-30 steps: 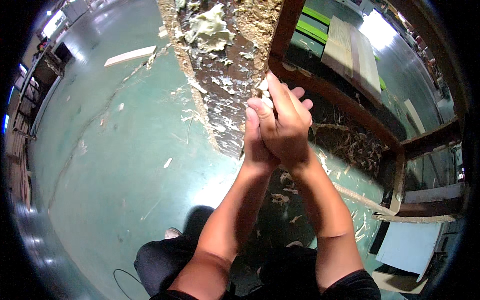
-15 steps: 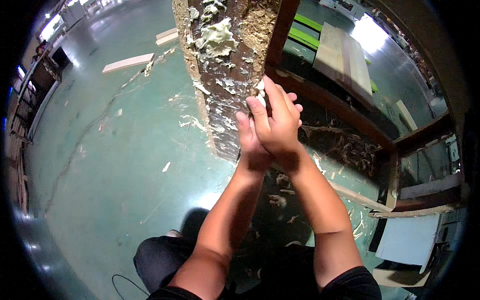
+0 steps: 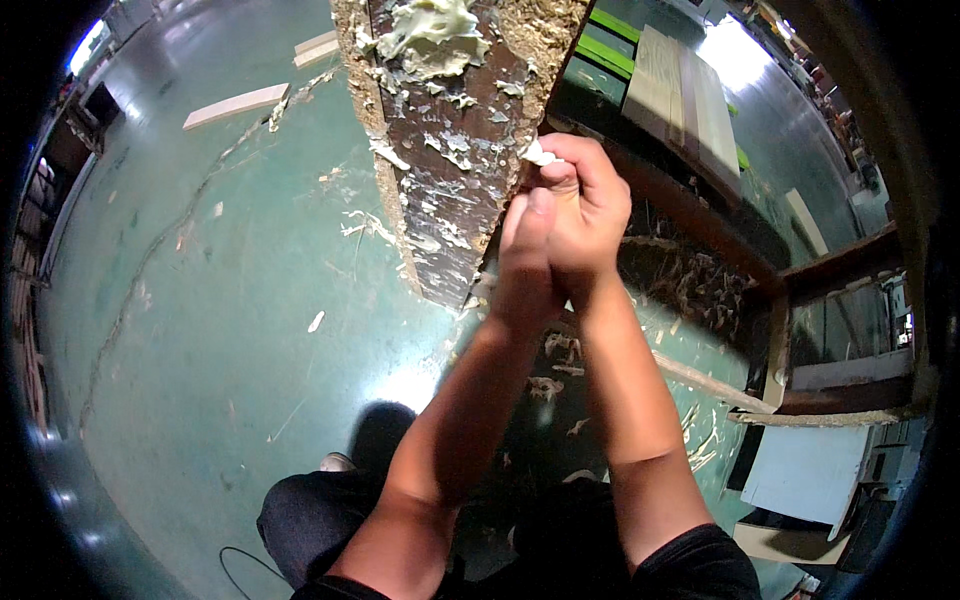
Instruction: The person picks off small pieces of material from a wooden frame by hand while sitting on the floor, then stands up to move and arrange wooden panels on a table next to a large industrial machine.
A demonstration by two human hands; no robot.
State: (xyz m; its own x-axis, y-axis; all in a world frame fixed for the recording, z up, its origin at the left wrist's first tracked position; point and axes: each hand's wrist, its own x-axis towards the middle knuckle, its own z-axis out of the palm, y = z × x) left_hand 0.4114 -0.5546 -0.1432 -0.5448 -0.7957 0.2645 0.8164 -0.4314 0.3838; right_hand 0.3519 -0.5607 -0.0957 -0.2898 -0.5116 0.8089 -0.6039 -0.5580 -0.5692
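The person's right hand [image 3: 588, 220] is curled closed around a small bit of white paste [image 3: 541, 154], which pokes out at the bent forefinger, close to the right edge of a dark brown board [image 3: 430, 185]. The left hand [image 3: 524, 245] is pressed up against the right at the heels of the palms, its thumb pointing upward; the rest of it is largely hidden, and whether it grasps anything cannot be told.

Half a second ago the right hand's fingers were stretched out along the board's edge, with other fingertips showing beyond them; now they are folded in, and the thumbs have drawn closer together. The paste, which lay along the extended fingers then, now shows at the curled forefinger. The whole view has also shifted slightly, so the thick cream lump [image 3: 432, 40] on the board's face appears higher up.

The board's face is smeared with white flecks, and its sides are rough and crumbly. To the right stands a dark wooden frame [image 3: 690, 210], with pale shavings [image 3: 700, 290] scattered within it. A light plank [image 3: 235, 106] lies on the green floor [image 3: 250, 300] to the left.
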